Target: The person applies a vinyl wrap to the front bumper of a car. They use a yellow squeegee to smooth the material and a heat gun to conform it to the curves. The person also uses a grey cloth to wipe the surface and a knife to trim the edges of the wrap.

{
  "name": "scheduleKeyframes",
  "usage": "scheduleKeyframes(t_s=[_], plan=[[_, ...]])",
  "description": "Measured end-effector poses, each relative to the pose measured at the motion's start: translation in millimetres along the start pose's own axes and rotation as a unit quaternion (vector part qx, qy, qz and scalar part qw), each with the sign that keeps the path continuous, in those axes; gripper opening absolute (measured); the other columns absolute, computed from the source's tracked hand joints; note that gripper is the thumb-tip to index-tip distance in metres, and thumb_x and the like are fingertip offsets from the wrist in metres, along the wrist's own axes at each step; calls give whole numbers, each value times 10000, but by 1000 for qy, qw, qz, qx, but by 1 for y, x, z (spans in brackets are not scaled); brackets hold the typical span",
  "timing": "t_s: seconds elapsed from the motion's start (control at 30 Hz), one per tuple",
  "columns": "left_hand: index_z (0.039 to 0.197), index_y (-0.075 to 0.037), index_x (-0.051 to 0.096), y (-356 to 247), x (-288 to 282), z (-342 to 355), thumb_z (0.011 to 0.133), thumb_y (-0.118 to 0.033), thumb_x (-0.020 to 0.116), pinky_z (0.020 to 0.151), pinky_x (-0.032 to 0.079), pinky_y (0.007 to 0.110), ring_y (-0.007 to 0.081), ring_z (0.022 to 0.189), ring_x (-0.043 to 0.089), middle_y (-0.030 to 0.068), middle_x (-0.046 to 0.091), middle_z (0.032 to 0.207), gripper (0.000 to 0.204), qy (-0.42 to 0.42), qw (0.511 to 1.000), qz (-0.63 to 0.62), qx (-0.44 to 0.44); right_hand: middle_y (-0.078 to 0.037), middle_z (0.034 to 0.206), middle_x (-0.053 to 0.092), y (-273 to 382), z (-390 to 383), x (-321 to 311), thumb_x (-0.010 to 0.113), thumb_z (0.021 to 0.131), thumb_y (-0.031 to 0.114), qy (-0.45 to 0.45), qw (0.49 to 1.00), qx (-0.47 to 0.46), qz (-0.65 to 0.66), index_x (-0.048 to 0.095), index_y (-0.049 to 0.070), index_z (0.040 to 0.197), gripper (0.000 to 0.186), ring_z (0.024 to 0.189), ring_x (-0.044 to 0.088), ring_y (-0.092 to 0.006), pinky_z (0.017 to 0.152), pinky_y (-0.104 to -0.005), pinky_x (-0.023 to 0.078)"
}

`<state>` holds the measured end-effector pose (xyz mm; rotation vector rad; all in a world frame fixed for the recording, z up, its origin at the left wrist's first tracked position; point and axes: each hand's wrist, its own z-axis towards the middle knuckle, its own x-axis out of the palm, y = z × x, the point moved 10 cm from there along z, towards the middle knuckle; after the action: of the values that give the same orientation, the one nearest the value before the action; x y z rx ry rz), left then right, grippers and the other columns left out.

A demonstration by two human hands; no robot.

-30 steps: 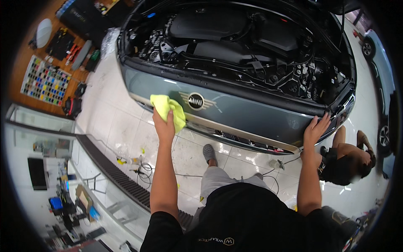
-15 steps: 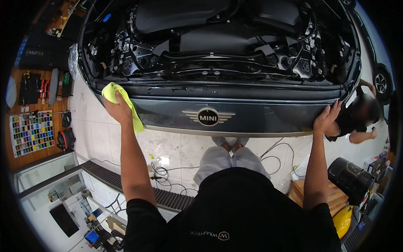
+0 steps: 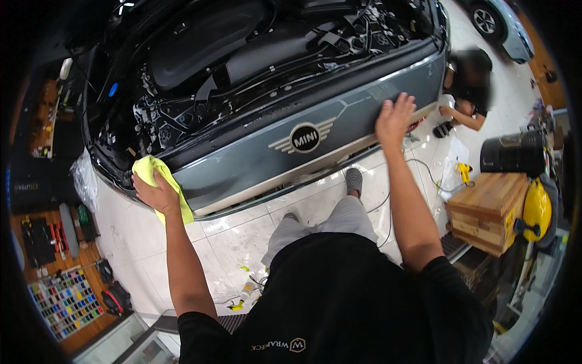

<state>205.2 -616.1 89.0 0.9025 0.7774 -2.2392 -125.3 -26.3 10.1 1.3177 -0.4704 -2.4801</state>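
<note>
While the right hand [image 3: 395,121] is open, a yellow cloth [image 3: 150,164] lies beneath the left hand [image 3: 157,194] (fingers extended).

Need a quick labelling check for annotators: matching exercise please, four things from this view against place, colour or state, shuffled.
Things
1. cloth
2. right hand
3. winged emblem
4. wooden box

Descriptions
A. black centre, pale sides
B. brown, near the picture's right side
C. yellow-green, under the left hand
D. open, over the grey car panel

Pairs: 1-C, 2-D, 3-A, 4-B
</note>
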Motion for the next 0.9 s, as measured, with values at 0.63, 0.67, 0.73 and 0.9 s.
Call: scheduleKeyframes(t_s=[0.63, 0.67, 0.73, 0.9], plan=[[1205, -36, 579, -243, -31, -172, 862, -273, 658, 1078, 268, 585, 402, 1289, 418, 203, 495, 1349, 424, 297, 807, -329, 389, -196, 1215, 582, 71, -187, -115, 682, 837, 126, 227, 809, 288, 460, 412, 55, 1401, 629, 1077, 608, -268, 906, -386, 491], [1221, -33, 573, -237, -20, -144, 885, -276, 627, 1081, 268, 579, 400, 1293, 415, 206, 489, 1358, 418, 238, 850, -285, 373, -205, 1225, 568, 83, -166, -120, 692, 814, 125, 192, 875, 192, 401, 420, 68, 1401, 649, 1101, 584, -296, 939, -405, 466], [1250, -31, 564, -223, 6, -101, 923, -294, 565, 1082, 275, 557, 391, 1301, 413, 202, 478, 1380, 419, 168, 902, -212, 336, -221, 1246, 538, 129, -140, -124, 712, 767, 124, 118, 959, -5, 257, 436, 95, 1400, 691, 1147, 536, -353, 1006, -442, 416], [1257, -47, 579, -235, 19, -107, 948, -341, 494, 1054, 322, 493, 359, 1308, 420, 158, 489, 1398, 435, 103, 935, -70, 333, -232, 1262, 517, 146, -113, -59, 687, 752, 195, 149, 966, -195, 77, 500, 130, 1367, 646, 1120, 515, -400, 935, -500, 416]])
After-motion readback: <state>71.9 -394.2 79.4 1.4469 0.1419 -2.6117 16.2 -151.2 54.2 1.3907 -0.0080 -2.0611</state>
